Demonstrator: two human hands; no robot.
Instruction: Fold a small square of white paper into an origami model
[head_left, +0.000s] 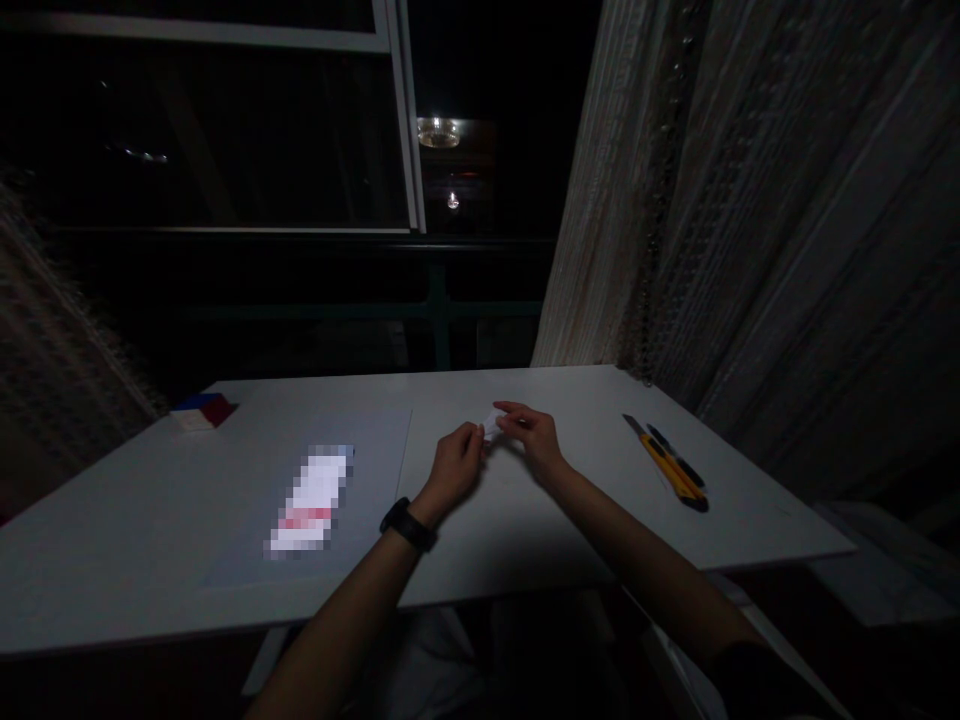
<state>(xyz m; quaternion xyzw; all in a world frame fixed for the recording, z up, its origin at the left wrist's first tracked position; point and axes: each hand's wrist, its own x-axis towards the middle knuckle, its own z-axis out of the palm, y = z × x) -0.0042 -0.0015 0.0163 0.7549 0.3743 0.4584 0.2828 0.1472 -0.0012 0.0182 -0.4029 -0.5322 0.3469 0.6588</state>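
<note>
My left hand and my right hand meet over the middle of a white table. Between their fingertips they pinch a small white piece of paper, held just above the tabletop. A black watch sits on my left wrist. Both hands have fingers curled in a pinch on the paper.
A yellow utility knife and a dark pen lie at the table's right side. A blurred white and red packet rests on a grey sheet at left. A red and white block sits at the far left corner. Curtains hang at right.
</note>
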